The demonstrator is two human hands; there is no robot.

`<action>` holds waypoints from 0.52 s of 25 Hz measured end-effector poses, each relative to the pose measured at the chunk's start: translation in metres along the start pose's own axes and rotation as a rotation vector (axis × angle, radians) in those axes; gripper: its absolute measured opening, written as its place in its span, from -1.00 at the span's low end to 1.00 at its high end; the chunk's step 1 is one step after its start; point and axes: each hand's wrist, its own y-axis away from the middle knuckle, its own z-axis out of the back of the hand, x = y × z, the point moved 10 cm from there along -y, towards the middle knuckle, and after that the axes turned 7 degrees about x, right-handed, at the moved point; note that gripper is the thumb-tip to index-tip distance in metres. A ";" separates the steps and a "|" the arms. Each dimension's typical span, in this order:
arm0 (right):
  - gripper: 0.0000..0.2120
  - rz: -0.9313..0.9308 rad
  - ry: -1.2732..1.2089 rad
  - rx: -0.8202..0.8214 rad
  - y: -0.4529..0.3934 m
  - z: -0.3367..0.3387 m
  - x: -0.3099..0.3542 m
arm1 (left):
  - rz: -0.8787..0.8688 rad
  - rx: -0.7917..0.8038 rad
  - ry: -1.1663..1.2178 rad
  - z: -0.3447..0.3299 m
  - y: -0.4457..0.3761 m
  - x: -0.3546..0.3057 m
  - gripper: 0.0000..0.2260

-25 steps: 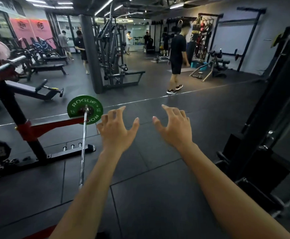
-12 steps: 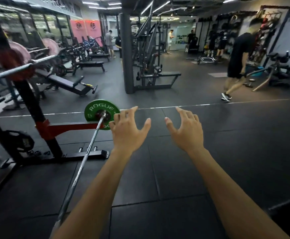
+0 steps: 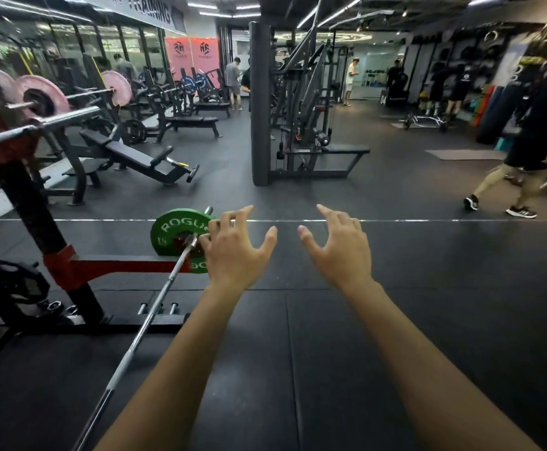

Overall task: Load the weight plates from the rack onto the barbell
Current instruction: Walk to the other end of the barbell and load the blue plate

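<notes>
We hold both arms stretched out in front of us, palms down, over the dark rubber floor (image 3: 298, 336). Our left hand (image 3: 233, 252) has its fingers spread and lightly bent, thumb out to the side, and it grips nothing. Our right hand (image 3: 337, 249) mirrors it just beside, fingers splayed and a little curled, thumb pointing toward the left thumb, also holding nothing. A gap of bare floor shows between the two thumbs.

The green weight plate (image 3: 171, 236) sits on the far end of the barbell (image 3: 145, 327), just to the left of our left hand; from this view our left fingers overlap its right edge, and we cannot tell whether they touch it. The barbell shaft runs from that plate back toward us, passing left of our left forearm. Farther left of the hands stands the red and black rack (image 3: 70, 265), with a dark plate (image 3: 15, 284) hung low on it.
</notes>
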 end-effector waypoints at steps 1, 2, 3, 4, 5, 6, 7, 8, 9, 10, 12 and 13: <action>-0.42 0.011 0.005 0.003 -0.031 -0.010 -0.006 | 0.007 -0.006 -0.001 -0.011 -0.030 0.004 -0.36; -0.42 0.021 0.007 0.001 -0.061 -0.019 -0.012 | 0.008 -0.014 -0.003 -0.021 -0.060 0.006 -0.37; -0.42 0.028 0.010 -0.004 -0.089 -0.027 -0.020 | 0.008 -0.022 -0.004 -0.031 -0.088 0.007 -0.37; -0.41 0.032 0.014 -0.006 -0.115 -0.035 -0.029 | 0.010 -0.026 -0.006 -0.042 -0.114 0.007 -0.38; -0.41 0.035 0.016 -0.006 -0.140 -0.044 -0.040 | 0.008 -0.027 -0.010 -0.055 -0.138 0.005 -0.39; -0.41 0.036 0.011 -0.003 -0.160 -0.054 -0.050 | 0.004 -0.026 -0.015 -0.069 -0.158 0.004 -0.39; -0.41 0.040 0.003 -0.001 -0.180 -0.065 -0.060 | -0.003 -0.025 -0.024 -0.083 -0.177 0.002 -0.39; -0.41 0.043 -0.005 0.000 -0.206 -0.077 -0.073 | -0.007 -0.027 -0.031 -0.100 -0.201 0.000 -0.39; -0.42 0.046 -0.011 0.002 -0.233 -0.091 -0.086 | -0.004 -0.032 -0.033 -0.117 -0.225 -0.001 -0.39; -0.42 0.054 -0.012 0.009 -0.261 -0.105 -0.099 | 0.003 -0.034 -0.032 -0.135 -0.250 -0.001 -0.40; -0.42 0.074 -0.015 0.027 -0.316 -0.133 -0.121 | 0.025 -0.033 -0.042 -0.172 -0.299 0.000 -0.40; -0.42 0.086 -0.025 0.030 -0.347 -0.146 -0.133 | 0.035 -0.036 -0.051 -0.190 -0.326 0.000 -0.40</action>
